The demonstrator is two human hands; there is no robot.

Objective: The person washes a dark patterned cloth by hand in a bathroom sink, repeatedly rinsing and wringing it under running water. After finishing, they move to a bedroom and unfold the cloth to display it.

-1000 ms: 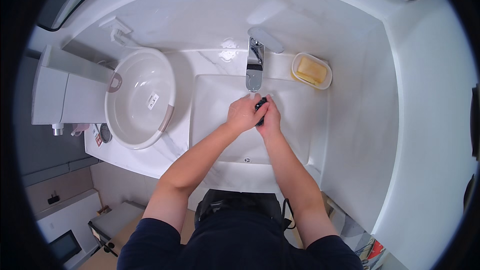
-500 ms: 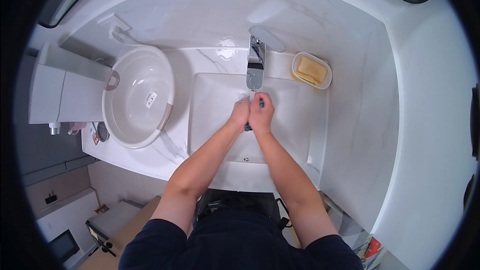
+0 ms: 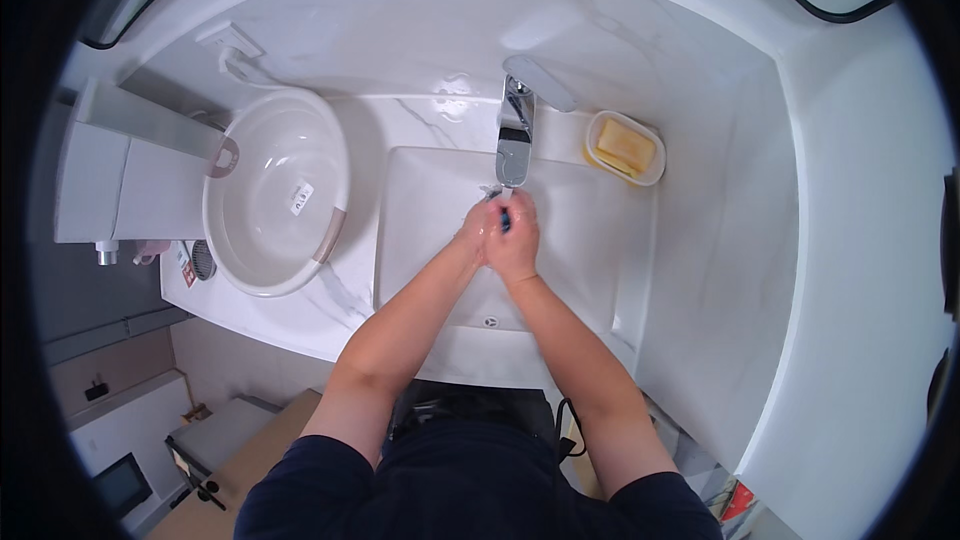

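Dark blue shows on the small thing (image 3: 505, 221) between our hands, just below the tap (image 3: 513, 155) and over the sink (image 3: 582, 240); what it is, we cannot tell. Our right hand (image 3: 516, 246) is curled over it, fingers bent; our left hand (image 3: 474, 228) presses alongside, but its fingers are partly hidden, so we cannot tell how firmly it grips. Wet skin could let the thing slip out and drop into the sink. Water (image 3: 507, 194) hitting our fingers at an angle could splash onto the counter (image 3: 425, 120). Raising our hands too far could knock the tap, since our fingertips sit so near its spout
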